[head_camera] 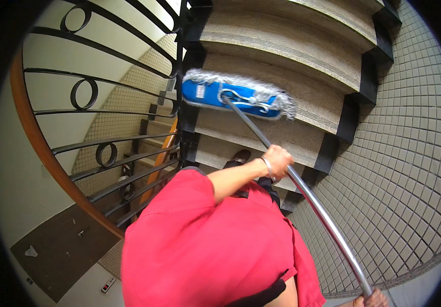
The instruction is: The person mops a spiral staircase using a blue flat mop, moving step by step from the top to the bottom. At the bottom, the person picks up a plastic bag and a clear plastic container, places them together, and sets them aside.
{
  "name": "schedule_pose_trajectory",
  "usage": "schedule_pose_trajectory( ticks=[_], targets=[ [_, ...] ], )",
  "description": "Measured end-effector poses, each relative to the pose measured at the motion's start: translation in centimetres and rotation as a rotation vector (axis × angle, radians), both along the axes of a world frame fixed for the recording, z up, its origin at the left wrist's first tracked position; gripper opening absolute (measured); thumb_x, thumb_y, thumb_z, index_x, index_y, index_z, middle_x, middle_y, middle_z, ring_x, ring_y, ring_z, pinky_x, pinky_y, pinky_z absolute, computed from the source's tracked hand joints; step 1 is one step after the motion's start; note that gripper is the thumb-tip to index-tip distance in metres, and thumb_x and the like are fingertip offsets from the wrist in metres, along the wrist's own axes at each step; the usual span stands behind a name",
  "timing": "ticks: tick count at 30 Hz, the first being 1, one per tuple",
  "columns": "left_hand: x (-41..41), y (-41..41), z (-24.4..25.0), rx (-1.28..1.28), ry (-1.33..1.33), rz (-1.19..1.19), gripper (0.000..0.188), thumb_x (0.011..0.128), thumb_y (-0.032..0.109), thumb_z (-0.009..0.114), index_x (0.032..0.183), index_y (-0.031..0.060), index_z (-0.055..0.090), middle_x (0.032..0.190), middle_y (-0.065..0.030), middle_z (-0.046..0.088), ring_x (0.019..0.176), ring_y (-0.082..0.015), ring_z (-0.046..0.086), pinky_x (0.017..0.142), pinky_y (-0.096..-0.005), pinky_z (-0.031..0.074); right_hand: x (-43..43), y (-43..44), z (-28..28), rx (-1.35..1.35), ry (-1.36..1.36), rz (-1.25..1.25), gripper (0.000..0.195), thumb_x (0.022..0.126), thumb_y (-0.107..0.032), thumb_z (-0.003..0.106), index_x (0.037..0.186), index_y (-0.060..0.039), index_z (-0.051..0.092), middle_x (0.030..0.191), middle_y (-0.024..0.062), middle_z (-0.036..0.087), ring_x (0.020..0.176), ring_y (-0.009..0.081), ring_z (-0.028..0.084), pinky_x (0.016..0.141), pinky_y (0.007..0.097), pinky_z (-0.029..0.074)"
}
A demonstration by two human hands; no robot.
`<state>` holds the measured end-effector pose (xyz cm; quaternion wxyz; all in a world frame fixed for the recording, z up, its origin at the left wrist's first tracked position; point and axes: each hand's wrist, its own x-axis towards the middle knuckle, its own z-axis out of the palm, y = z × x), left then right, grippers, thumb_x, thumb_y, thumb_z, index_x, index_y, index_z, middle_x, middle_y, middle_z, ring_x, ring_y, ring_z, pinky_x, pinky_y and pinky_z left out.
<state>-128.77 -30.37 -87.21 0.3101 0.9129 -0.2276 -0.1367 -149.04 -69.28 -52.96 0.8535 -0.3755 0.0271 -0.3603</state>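
Observation:
My left hand (278, 161), with a bracelet at the wrist, is closed around the metal handle (316, 203) of a flat dust mop. Lower right, at the picture's edge, my right hand (372, 299) grips the handle near its end, partly cut off. The mop head (211, 92) has a blue backing with white ties and a white string fringe, slightly blurred. It lies across a speckled stone stair step (251, 126), its left end by the black railing post (180, 76). One dark shoe (241, 155) shows on a step beneath my left forearm.
Black metal railing bars (113, 138) with rings and a curved wooden handrail (40, 142) run along the left. A tiled wall (405, 153) bounds the stairs on the right. Beyond the railing are another flight (159, 128), a brown panel (67, 249) and a small lit panel (108, 284).

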Motion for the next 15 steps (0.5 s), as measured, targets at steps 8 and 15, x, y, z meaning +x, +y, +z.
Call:
schedule_pose_trajectory(
  ticks=[8, 15],
  targets=[
    [-1.7, 12.9, -4.6, 0.133, 0.069, 0.203, 0.015, 0.058, 0.023, 0.071, 0.067, 0.0127, 0.065, 0.069, -0.0145, 0.064, 0.075, -0.0357, 0.065, 0.068, -0.0462, 0.052, 9.2, 16.3, -4.0, -0.263, 0.031, 0.386, 0.034, 0.099, -0.017, 0.043, 0.067, -0.0143, 0.032, 0.042, -0.0044, 0.028, 0.035, 0.0069, 0.023, 0.043, 0.0217, 0.029],
    [-1.4, 12.0, -4.2, 0.122, 0.257, -0.083, 0.008, 0.056, 0.016, 0.063, 0.061, 0.0104, 0.062, 0.062, -0.0175, 0.059, 0.068, -0.0388, 0.062, 0.062, -0.0485, 0.050, 7.7, 16.7, -2.3, -0.263, 0.276, 0.201, 0.034, 0.098, -0.020, 0.042, 0.065, -0.0155, 0.033, 0.047, -0.0046, 0.027, 0.040, 0.0070, 0.024, 0.043, 0.0233, 0.027]
  ],
)
